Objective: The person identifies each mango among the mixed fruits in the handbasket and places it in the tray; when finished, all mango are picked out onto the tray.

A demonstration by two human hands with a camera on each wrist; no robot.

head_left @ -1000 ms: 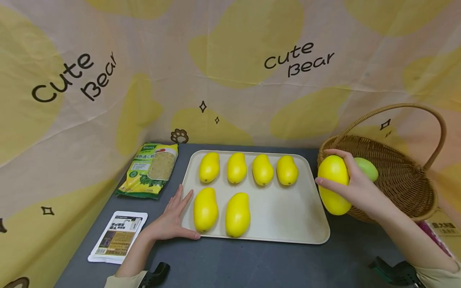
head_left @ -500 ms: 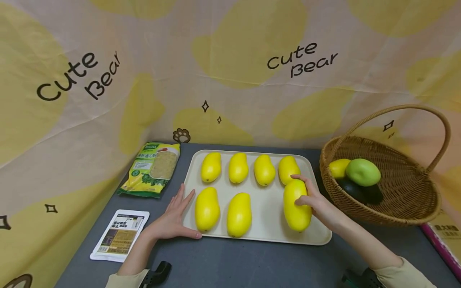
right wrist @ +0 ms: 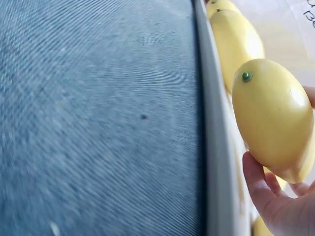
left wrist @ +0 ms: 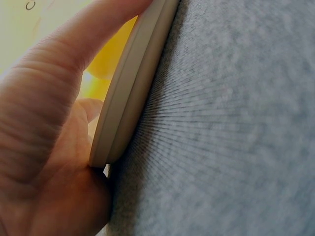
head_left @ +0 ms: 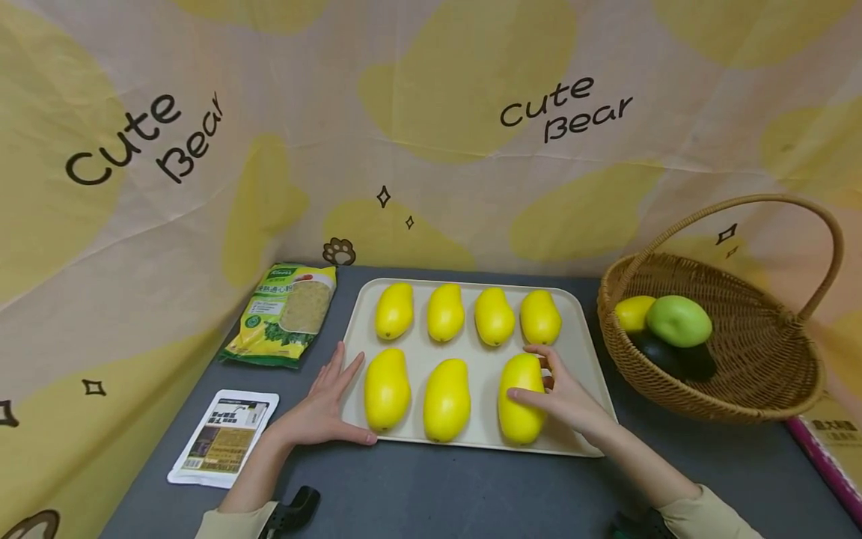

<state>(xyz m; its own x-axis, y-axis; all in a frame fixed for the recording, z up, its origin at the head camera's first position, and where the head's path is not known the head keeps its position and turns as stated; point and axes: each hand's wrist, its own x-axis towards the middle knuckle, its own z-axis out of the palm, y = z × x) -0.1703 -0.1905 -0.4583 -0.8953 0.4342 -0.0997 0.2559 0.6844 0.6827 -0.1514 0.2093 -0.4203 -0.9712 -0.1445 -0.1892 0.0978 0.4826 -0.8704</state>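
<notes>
A yellow mango (head_left: 517, 370) is gripped by my right hand (head_left: 572, 400) over the front right part of a cream tray (head_left: 582, 337). In the right wrist view the same mango (right wrist: 268, 118) shows its green stem end, with thumb and fingers round its sides. Two more mangoes (head_left: 447, 400) lie to its left in the front row, and several smaller ones (head_left: 494, 317) line the back. My left hand (head_left: 323, 415) rests spread at the tray's front left corner. The left wrist view has its thumb stretched along the tray rim (left wrist: 120, 98).
A wicker basket (head_left: 774, 374) on the right holds a green apple-like fruit (head_left: 680, 322), a yellow fruit (head_left: 633, 313) and something dark (head_left: 667, 359). Left of the tray lie a green-yellow food packet (head_left: 286, 318) and a white pouch (head_left: 222, 438). A patterned cloth (head_left: 431, 112) hangs behind.
My right hand has carried the mango left and down from the basket's edge to the tray's front row. The basket's contents are uncovered now. My left hand has stayed put.
</notes>
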